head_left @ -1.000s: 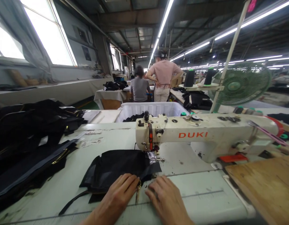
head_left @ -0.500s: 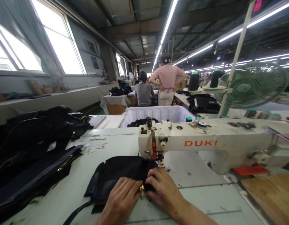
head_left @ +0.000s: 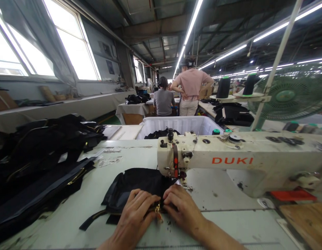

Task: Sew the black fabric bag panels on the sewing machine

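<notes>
A black fabric pouch (head_left: 136, 182) lies on the sewing table, its right end under the needle area of the white sewing machine (head_left: 202, 152). My left hand (head_left: 136, 217) grips the near edge of the pouch, fingers bent over the fabric and thumb below. Close beside it, my right hand (head_left: 183, 210) pinches the same edge just below the presser foot, which is partly hidden. Between both hands hangs a gold zipper pull (head_left: 158, 210). A black strap end (head_left: 91, 219) sticks out at the pouch's left.
Black fabric pieces with gold zippers (head_left: 46, 149) are heaped at the left. Behind the machine stands a white plastic bin (head_left: 182, 122) holding black material. Thread cones (head_left: 223, 87) and a green fan (head_left: 284, 95) are at the right. Two people (head_left: 191, 86) are farther back.
The view has shifted slightly, moving the machine rightward in the picture. The zipper pull hangs at a different tilt, and the strap end now shows. Both hands keep hold of the pouch edge.
</notes>
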Tool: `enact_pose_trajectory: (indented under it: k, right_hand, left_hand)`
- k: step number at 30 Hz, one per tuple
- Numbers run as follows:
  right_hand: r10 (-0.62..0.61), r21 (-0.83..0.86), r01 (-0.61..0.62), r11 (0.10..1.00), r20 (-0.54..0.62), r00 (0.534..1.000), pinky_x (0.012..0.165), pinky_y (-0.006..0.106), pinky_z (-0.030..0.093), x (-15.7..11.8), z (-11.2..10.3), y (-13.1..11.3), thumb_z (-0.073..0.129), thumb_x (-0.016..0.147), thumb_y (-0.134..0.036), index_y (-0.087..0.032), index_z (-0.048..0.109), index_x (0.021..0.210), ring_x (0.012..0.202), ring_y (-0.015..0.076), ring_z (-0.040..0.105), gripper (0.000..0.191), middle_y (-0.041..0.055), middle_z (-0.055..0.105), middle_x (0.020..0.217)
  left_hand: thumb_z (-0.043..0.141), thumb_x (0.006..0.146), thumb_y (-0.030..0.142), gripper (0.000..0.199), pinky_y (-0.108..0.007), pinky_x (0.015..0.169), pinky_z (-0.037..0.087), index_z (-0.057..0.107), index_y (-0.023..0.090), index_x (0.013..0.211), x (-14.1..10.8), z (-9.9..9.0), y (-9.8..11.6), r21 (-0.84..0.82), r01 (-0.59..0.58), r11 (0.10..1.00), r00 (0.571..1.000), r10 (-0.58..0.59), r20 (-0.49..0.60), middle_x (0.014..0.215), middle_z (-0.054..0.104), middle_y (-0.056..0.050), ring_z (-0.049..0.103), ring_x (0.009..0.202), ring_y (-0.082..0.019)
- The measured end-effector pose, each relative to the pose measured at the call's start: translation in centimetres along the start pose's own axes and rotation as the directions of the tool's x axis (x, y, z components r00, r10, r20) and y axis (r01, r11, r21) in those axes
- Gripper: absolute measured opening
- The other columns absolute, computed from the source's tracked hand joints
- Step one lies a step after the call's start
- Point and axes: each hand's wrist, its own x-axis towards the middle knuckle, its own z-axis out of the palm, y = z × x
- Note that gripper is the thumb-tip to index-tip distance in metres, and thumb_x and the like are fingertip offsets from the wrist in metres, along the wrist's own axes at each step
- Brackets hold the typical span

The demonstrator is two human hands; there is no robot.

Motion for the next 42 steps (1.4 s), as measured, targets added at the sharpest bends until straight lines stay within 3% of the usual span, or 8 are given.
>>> enact_pose_trajectory:
  k: [5, 11, 20, 24, 30, 33, 37, 42]
  right_hand:
    - [-0.003, 0.005, 0.003, 1.000, -0.004, 1.000, 0.073, 0.027, 0.044, -0.1, -0.1, 0.0, 0.056, 0.091, -0.015, -0.020, 0.054, 0.084, 0.081, 0.0167, 0.056, 0.010, 0.0030, 0.063, 0.088]
    - [-0.017, -0.007, 0.017, 1.000, 0.024, 1.000, 0.074, 0.028, 0.045, -0.6, -0.5, 0.1, 0.056, 0.095, -0.022, -0.021, 0.058, 0.088, 0.082, 0.0174, 0.057, 0.007, 0.0036, 0.065, 0.088]
    - [0.006, 0.000, -0.006, 1.000, 0.073, 0.997, 0.080, 0.027, 0.048, -0.7, -2.3, 0.9, 0.060, 0.094, -0.022, -0.020, 0.059, 0.090, 0.089, 0.0168, 0.059, 0.004, 0.0045, 0.065, 0.095]
    - [-0.011, -0.024, 0.015, 1.000, 0.136, 0.991, 0.075, 0.026, 0.046, -0.6, -2.9, 1.1, 0.063, 0.091, -0.019, -0.021, 0.059, 0.082, 0.082, 0.0155, 0.059, 0.010, 0.0021, 0.065, 0.085]
    - [-0.023, -0.050, 0.036, 0.998, 0.228, 0.973, 0.078, 0.024, 0.049, -0.5, -3.1, 1.4, 0.068, 0.087, -0.017, -0.020, 0.057, 0.078, 0.090, 0.0167, 0.062, 0.014, 0.0029, 0.066, 0.086]
    - [-0.050, -0.068, 0.071, 0.995, 0.267, 0.962, 0.085, 0.026, 0.051, -0.5, -3.2, 1.6, 0.067, 0.087, -0.015, -0.019, 0.060, 0.085, 0.099, 0.0183, 0.062, 0.008, 0.0054, 0.067, 0.095]
    - [-0.124, -0.098, 0.162, 0.982, 0.313, 0.942, 0.094, 0.029, 0.050, -0.5, -2.8, 1.8, 0.055, 0.091, -0.010, -0.017, 0.062, 0.094, 0.095, 0.0178, 0.064, 0.010, 0.0050, 0.068, 0.088]
    - [-0.181, -0.160, 0.249, 0.955, 0.348, 0.920, 0.102, 0.034, 0.045, -0.8, -2.5, 1.7, 0.045, 0.096, -0.010, -0.016, 0.065, 0.083, 0.090, 0.0179, 0.063, 0.024, 0.0048, 0.068, 0.081]
  left_hand:
    - [0.050, 0.096, 0.009, 0.022, -0.038, 0.084, 0.038, 0.062, 0.020, 0.110, 0.5, 0.2, 0.3, 0.002, -0.086, 0.996, 0.994, 0.086, -0.068, 0.086, 0.067, -0.002, 0.059, 0.075, -0.017]
    - [0.052, 0.093, 0.007, 0.024, -0.044, 0.090, 0.034, 0.065, 0.020, 0.107, 0.5, 0.4, 0.3, -0.032, -0.068, 0.997, 0.993, 0.065, -0.098, 0.088, 0.068, -0.003, 0.058, 0.087, -0.021]
    - [0.050, 0.093, 0.009, 0.024, -0.046, 0.092, 0.034, 0.067, 0.021, 0.104, 0.1, 0.1, -0.2, 0.015, -0.035, 0.999, 0.999, 0.035, -0.031, 0.087, 0.067, -0.004, 0.054, 0.092, -0.024]
    - [0.048, 0.095, 0.012, 0.022, -0.043, 0.089, 0.037, 0.067, 0.021, 0.102, -0.2, 0.3, -0.4, 0.027, -0.035, 0.999, 0.999, 0.035, 0.003, 0.088, 0.063, -0.005, 0.053, 0.095, -0.024]
    - [0.038, 0.100, 0.010, 0.025, -0.032, 0.074, 0.045, 0.062, 0.014, 0.106, -0.8, 0.5, -0.8, -0.018, -0.128, 0.992, 0.983, 0.129, 0.129, 0.085, 0.058, -0.007, 0.052, 0.081, -0.020]
    - [0.037, 0.100, 0.009, 0.026, -0.032, 0.075, 0.047, 0.062, 0.013, 0.108, -0.7, 0.4, -0.8, 0.060, -0.215, 0.975, 0.957, 0.198, 0.213, 0.085, 0.059, -0.007, 0.052, 0.080, -0.019]
    - [0.036, 0.100, 0.010, 0.028, -0.033, 0.071, 0.048, 0.062, 0.013, 0.111, -0.4, 0.1, -0.7, 0.117, -0.324, 0.939, 0.921, 0.285, 0.266, 0.081, 0.058, -0.006, 0.053, 0.076, -0.019]
    - [0.049, 0.094, 0.013, 0.021, -0.033, 0.073, 0.051, 0.063, 0.015, 0.109, 0.0, -1.2, 0.8, 0.061, -0.190, 0.980, 0.899, 0.149, 0.412, 0.087, 0.059, -0.006, 0.057, 0.081, -0.021]
